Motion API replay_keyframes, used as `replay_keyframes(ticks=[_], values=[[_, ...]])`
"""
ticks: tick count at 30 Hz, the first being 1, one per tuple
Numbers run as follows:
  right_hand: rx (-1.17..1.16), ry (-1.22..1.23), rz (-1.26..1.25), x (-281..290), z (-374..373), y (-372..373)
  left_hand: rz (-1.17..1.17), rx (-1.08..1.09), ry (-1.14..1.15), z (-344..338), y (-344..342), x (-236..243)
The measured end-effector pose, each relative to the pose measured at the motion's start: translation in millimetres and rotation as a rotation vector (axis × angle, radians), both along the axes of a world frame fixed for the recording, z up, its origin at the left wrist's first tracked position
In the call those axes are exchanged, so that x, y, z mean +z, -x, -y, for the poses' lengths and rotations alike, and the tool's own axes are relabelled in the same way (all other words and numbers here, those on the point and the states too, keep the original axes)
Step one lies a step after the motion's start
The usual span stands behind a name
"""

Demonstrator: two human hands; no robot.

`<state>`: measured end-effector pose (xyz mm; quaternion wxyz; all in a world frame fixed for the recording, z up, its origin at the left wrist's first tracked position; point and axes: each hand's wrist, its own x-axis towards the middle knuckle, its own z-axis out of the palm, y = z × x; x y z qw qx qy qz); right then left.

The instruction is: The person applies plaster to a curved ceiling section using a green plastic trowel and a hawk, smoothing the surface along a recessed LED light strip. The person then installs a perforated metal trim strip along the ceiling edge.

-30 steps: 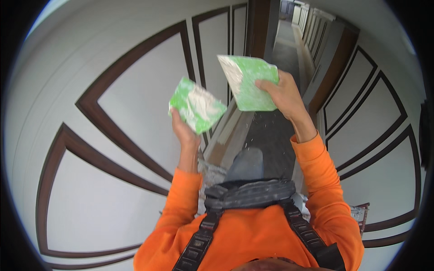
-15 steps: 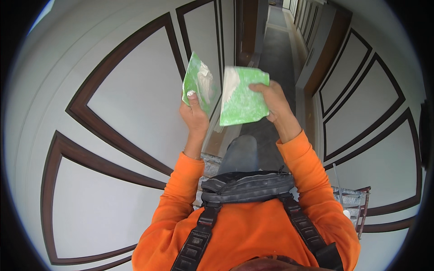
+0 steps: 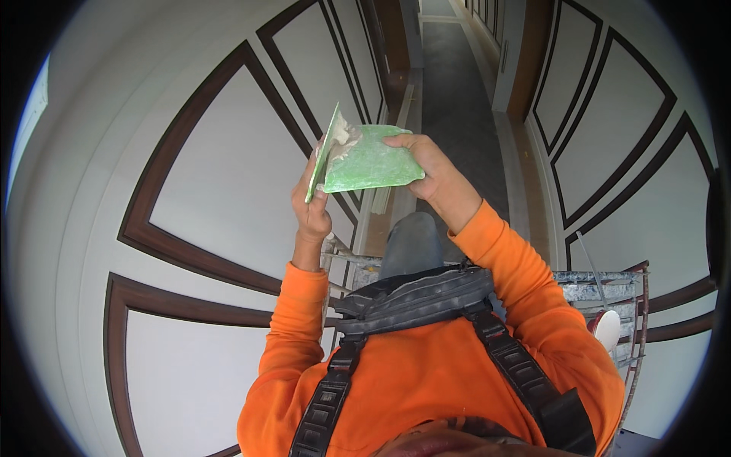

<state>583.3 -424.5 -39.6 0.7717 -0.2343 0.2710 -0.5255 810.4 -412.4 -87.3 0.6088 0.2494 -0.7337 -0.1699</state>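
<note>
My left hand (image 3: pixel 311 217) grips a green putty spreader (image 3: pixel 326 152), tilted so that mostly its edge shows. With my right hand (image 3: pixel 435 169), thumb on top, I hold a wider green putty spreader (image 3: pixel 375 164), its face turned up and smeared white. The left edge of this one meets the face of the other. Off-white putty (image 3: pixel 345 135) lies between them where they touch. Most fingers of both hands are hidden behind the spreaders.
On my left stands a white wall with dark brown moulding frames (image 3: pixel 183 204). Paint-spattered scaffolding (image 3: pixel 601 289) is beside and below me, near a white round-ended object (image 3: pixel 607 329). A dark corridor floor (image 3: pixel 461 99) runs ahead. A black bag (image 3: pixel 415 297) hangs at my front.
The spreaders were apart and now meet. My right hand has moved left, bringing its spreader against the left one, which has turned edge-on. The view has shifted slightly.
</note>
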Motion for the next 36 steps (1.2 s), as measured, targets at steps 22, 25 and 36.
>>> replay_keyframes(ticks=[22,25,36], values=[[-1.449,1.373,-0.943,243,-252,69,-0.785,-0.434,-0.846,63,151,-128],[-2.004,1.618,-1.761,301,-247,58,-0.909,-0.566,-1.043,77,171,-180],[-1.859,1.508,-2.477,321,-193,-22,-0.846,-0.576,-1.373,33,204,-271]])
